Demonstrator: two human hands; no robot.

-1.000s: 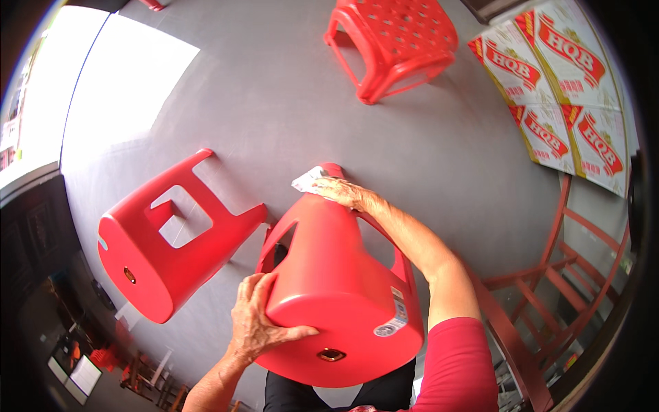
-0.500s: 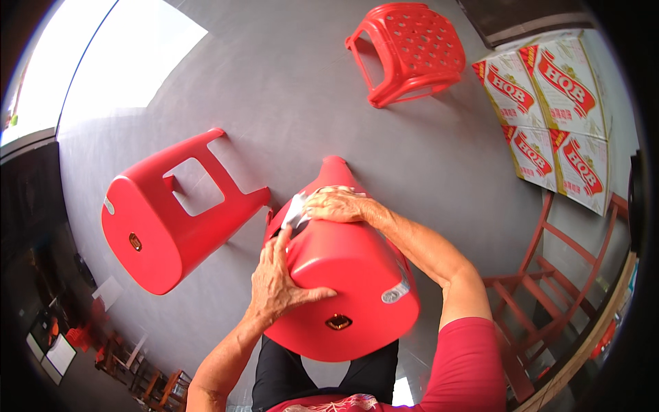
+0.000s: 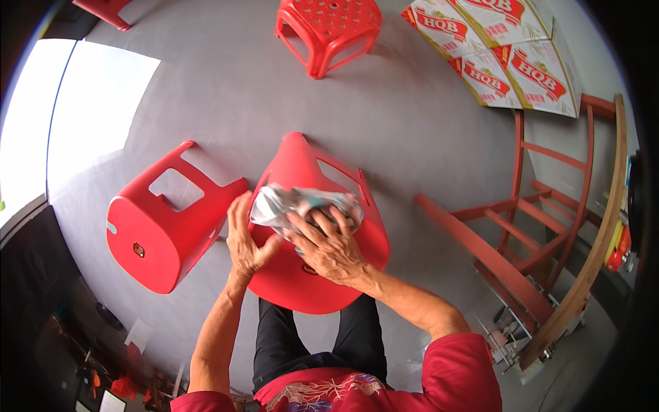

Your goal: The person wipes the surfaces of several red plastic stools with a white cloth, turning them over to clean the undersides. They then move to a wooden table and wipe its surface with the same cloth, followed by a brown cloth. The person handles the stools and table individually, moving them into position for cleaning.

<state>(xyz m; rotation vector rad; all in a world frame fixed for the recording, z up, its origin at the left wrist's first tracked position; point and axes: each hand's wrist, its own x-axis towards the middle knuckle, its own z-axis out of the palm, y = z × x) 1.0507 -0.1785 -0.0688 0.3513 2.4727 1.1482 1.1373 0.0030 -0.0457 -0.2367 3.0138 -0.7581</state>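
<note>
A red plastic stool (image 3: 312, 172) lies tilted on its side in front of my knees, legs pointing away from me. My right hand (image 3: 328, 246) presses a crumpled grey-white cloth (image 3: 288, 204) flat on the stool's seat side. My left hand (image 3: 244, 239) grips the left edge of the same stool, fingers wrapped on its rim, touching the cloth's left end.
A second red stool (image 3: 161, 220) lies on its side to the left, touching the first. A third red stool (image 3: 328, 27) stands upright farther away. Flattened red-and-white cartons (image 3: 501, 48) lean at the far right. A red wooden frame (image 3: 535, 226) stands on the right, on grey floor (image 3: 425, 130).
My right hand drew the cloth back from the stool's far leg end onto the seat side. My left hand moved from the seat face to the left rim.
</note>
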